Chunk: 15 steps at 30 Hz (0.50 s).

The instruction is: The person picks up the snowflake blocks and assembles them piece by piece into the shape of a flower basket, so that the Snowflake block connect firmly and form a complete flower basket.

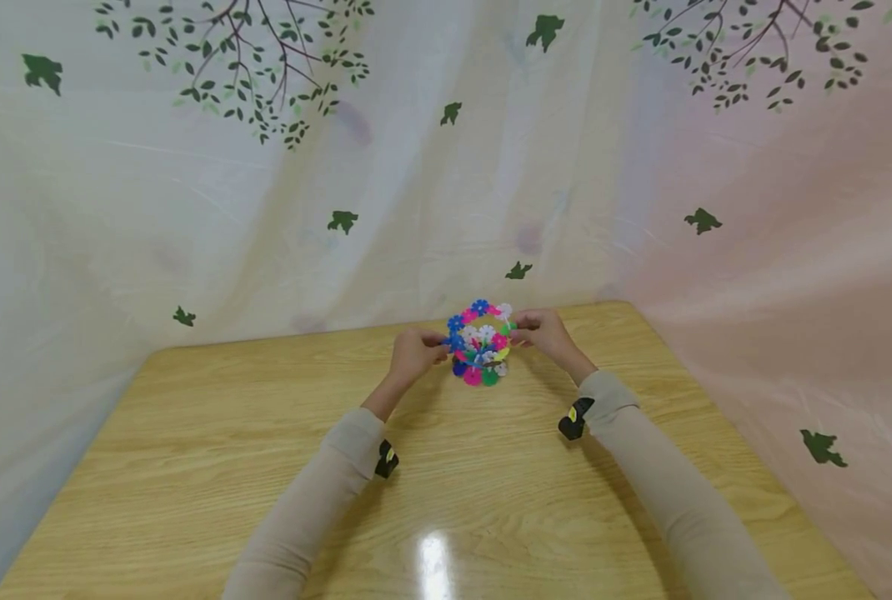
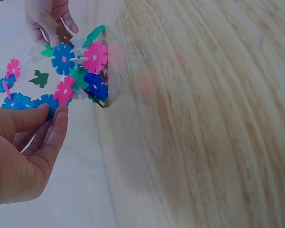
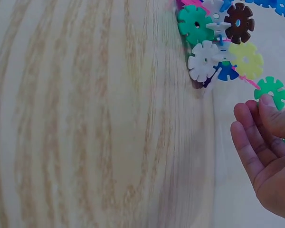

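Observation:
A basket-like construction of interlocking snowflake discs (image 1: 486,332) in blue, pink, white, green, yellow and brown stands near the table's far edge, with a ring of discs rising over its base. At its left side my left hand (image 1: 413,357) pinches a blue disc (image 2: 50,102) between thumb and fingers. On the opposite side, my right hand (image 1: 547,336) holds a green disc (image 3: 270,91) of the ring, thumb on top and fingers beneath. The right wrist view shows a brown disc (image 3: 240,23) and a yellow disc (image 3: 247,60) lower in the construction.
The wooden table (image 1: 213,467) reaches back to a pale curtain (image 1: 416,167) printed with leaves and branches. The curtain also hangs along the right side. Each wrist carries a small black camera, one of them the right-hand device (image 1: 576,418).

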### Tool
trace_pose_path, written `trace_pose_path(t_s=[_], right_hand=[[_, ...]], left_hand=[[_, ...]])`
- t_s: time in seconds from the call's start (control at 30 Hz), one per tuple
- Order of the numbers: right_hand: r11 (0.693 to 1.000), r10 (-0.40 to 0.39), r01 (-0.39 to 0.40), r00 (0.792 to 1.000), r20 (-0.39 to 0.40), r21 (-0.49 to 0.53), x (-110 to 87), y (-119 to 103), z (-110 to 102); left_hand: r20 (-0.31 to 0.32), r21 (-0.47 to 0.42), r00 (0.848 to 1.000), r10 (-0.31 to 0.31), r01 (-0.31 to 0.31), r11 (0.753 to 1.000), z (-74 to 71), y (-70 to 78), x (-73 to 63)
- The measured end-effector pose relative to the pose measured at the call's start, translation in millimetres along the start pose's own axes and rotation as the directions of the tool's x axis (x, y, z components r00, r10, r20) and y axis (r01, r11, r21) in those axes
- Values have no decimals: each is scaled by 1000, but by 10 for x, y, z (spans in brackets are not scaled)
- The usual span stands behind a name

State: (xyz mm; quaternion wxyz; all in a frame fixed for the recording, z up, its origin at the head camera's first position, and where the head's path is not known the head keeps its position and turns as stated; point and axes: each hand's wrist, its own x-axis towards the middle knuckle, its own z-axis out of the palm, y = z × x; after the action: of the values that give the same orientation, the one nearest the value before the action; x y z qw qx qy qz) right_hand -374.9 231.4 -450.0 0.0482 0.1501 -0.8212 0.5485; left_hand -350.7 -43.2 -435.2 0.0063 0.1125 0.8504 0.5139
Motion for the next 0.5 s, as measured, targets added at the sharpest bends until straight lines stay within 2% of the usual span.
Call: trace_pose_path(t_s=[0.1,0.33,0.5], right_hand=[[1000,-18,18,1000,4,17,-24,-11,1],[994,99,-100,995,-23,-39,-26,-42,81],[994,95,-97,995,-29,-51,-27,-56,141]], left_hand=[[-2,-16,1000,-7,7,1000,-3,-25,12],[-6,-93,998,-58,57,994,-14,-48,21],[-38,-148,996,-76,69,986,-43,-104,55]])
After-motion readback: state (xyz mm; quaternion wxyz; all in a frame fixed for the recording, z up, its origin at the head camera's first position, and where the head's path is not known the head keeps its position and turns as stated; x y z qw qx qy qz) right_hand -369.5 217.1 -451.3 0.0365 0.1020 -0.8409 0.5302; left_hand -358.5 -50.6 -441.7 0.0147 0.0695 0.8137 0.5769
